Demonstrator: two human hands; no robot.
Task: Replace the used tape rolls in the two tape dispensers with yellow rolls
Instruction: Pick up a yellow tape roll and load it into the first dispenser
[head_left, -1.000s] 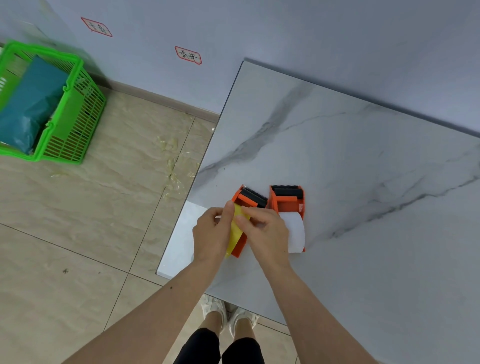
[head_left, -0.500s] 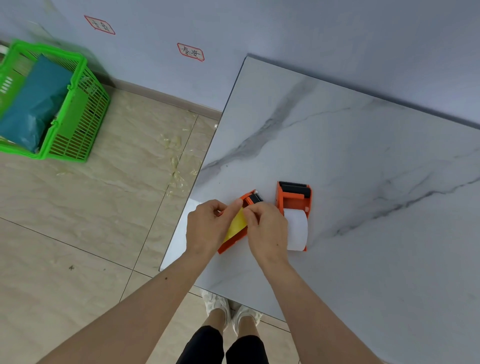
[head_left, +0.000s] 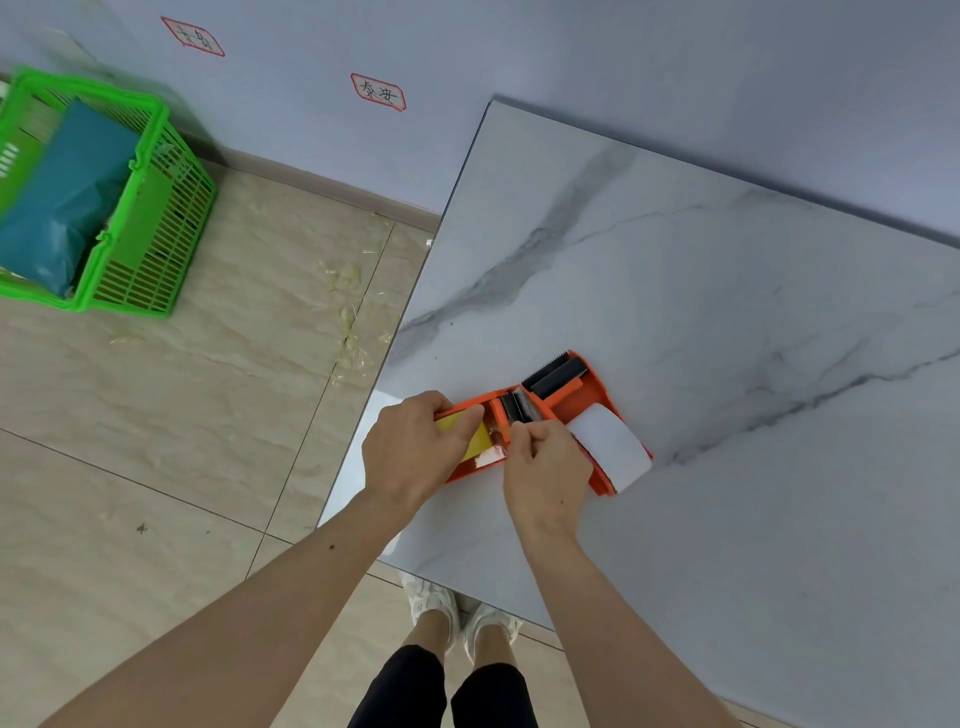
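Two orange tape dispensers lie side by side near the table's left front corner. The left dispenser (head_left: 475, 470) carries a yellow roll (head_left: 475, 441); my left hand (head_left: 410, 449) grips it, thumb pressed on the yellow roll. My right hand (head_left: 545, 467) pinches the tape end just below this dispenser's black cutter and roller (head_left: 517, 405). The right dispenser (head_left: 587, 395) holds a white roll (head_left: 613, 452) and lies untouched, partly behind my right hand.
The marble-look table (head_left: 701, 312) stands against the wall. On the tiled floor to the left sits a green basket (head_left: 150, 244) with a teal bag inside. Scraps of clear tape (head_left: 348, 312) litter the floor by the table's left edge. My feet show under the front edge.
The left dispenser has swung round and now lies more level. My right hand has moved to its cutter end with the tape end pinched. The view has also shifted.
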